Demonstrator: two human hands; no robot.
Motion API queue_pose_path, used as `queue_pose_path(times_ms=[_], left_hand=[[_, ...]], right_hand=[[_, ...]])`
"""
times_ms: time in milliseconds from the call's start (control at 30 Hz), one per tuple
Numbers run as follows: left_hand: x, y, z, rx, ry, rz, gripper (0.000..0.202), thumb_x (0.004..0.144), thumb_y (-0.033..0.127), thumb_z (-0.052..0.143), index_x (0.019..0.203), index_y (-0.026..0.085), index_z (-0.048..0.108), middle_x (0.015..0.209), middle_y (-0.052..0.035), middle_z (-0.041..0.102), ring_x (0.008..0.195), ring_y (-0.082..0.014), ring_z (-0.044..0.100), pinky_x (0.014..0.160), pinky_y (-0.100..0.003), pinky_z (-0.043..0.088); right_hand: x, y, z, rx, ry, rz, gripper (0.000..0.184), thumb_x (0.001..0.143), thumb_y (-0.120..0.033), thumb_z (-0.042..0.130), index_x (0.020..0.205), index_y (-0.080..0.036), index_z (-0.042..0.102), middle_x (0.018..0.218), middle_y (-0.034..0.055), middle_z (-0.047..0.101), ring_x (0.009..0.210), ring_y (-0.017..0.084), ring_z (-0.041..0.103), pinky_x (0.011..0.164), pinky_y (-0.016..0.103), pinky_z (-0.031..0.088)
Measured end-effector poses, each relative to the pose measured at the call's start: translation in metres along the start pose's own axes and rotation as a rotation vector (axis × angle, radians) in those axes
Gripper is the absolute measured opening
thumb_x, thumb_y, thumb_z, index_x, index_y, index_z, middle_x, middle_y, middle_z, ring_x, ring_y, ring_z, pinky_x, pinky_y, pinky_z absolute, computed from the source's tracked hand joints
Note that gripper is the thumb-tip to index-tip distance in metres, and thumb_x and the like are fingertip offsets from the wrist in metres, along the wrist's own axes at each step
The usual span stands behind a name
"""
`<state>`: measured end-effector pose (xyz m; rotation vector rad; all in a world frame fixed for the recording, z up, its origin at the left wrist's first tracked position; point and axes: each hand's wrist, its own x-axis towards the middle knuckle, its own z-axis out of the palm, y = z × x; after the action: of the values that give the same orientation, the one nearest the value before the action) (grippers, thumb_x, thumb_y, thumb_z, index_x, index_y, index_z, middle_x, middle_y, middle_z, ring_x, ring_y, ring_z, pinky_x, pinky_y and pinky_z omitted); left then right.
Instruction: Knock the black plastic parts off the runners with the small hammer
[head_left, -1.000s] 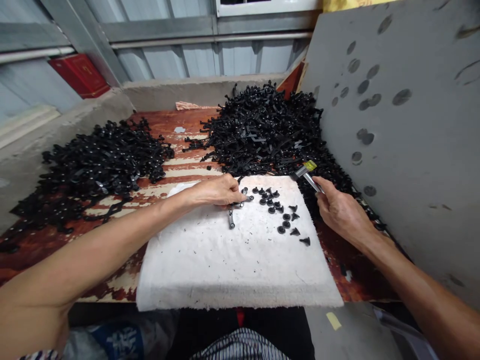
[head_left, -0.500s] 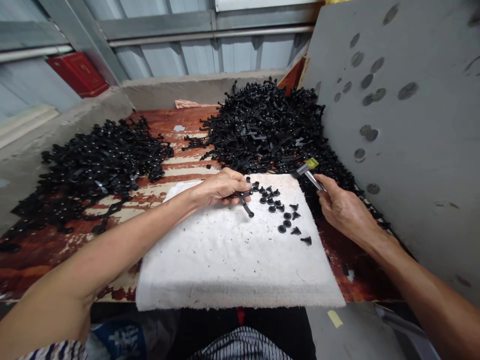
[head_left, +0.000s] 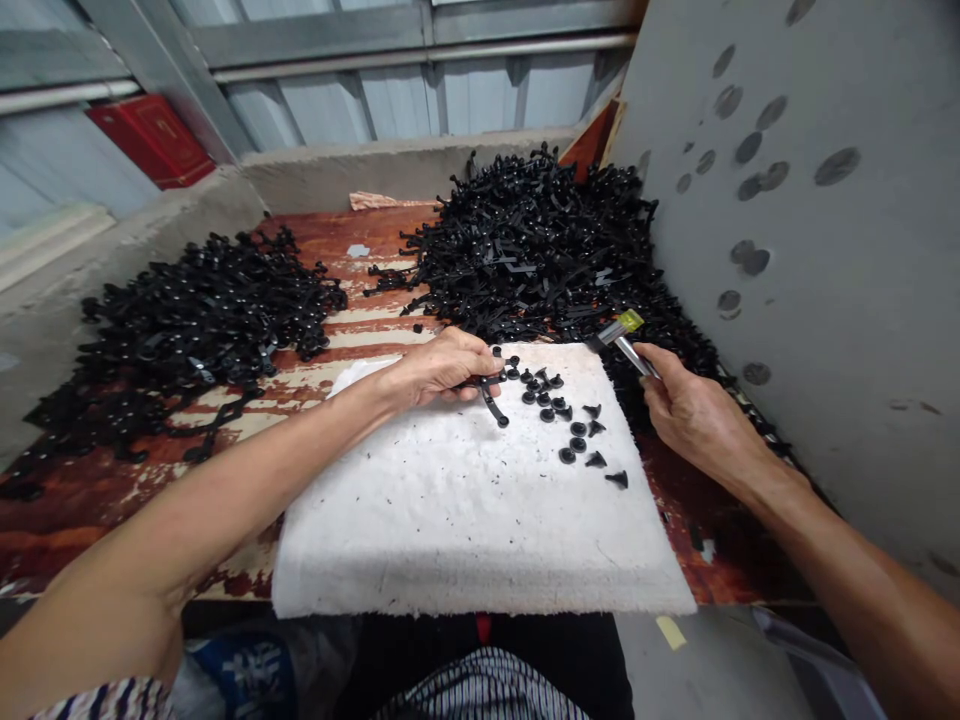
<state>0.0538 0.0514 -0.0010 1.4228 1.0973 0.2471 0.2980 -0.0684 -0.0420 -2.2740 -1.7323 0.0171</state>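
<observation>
The black strip (head_left: 494,406) sits at the far part of my white cloth (head_left: 420,520), pinched between the thumb and fingers of my left hand (head_left: 448,370). Its round-ended arm slants out from under my fingers towards my right, the tip over the cloth. A second ago that arm lay more to my left and pointed almost straight back at me; since then I've swung it round and brought my hand closer to the loose black plugs (head_left: 578,444). The last half second has altered little. I judge the grip to be settled now, with the piece being steadied rather than shifted about. Small round ends also show just beyond my fingertips, but my hand hides too much to tell whether they all belong to one piece.

The plugs lie scattered just beside that hand, some standing on their flat heads, others tipped over. Further right, my right hand (head_left: 690,410) is wrapped round the metal handle of a small hammer (head_left: 632,352), its yellow-ended head held up near the cloth's far corner, as it was.

Behind the cloth rises the large heap of black strips (head_left: 540,250); a smaller heap (head_left: 217,310) spreads on my left across the worn reddish tabletop (head_left: 319,240).
</observation>
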Motion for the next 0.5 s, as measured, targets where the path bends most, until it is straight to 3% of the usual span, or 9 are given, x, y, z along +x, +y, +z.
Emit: queue_pose_path(times_ms=[300, 500], left_hand=[[0.0013, -0.0012, 0.0014, 0.005, -0.003, 0.011, 0.026, 0.088, 0.017, 0.061, 0.063, 0.013, 0.056, 0.061, -0.0031, 0.066, 0.034, -0.0024, 0.042, 0.035, -0.022, 0.02], [0.0029, -0.0036, 0.0015, 0.006, -0.013, 0.02, 0.026, 0.088, 0.016, 0.059, 0.063, 0.013, 0.056, 0.06, -0.0034, 0.067, 0.033, -0.0027, 0.041, 0.034, -0.022, 0.019]], right_hand=[[0.0003, 0.0041, 0.0016, 0.022, 0.032, -0.046, 0.052, 0.086, -0.026, 0.037, 0.134, -0.013, 0.053, 0.061, 0.0069, 0.066, 0.055, 0.026, 0.061, 0.055, 0.032, 0.041], [0.001, 0.0023, 0.001, 0.024, 0.005, -0.022, 0.053, 0.086, -0.027, 0.036, 0.134, -0.012, 0.053, 0.068, 0.0098, 0.068, 0.058, 0.027, 0.062, 0.056, 0.033, 0.041]])
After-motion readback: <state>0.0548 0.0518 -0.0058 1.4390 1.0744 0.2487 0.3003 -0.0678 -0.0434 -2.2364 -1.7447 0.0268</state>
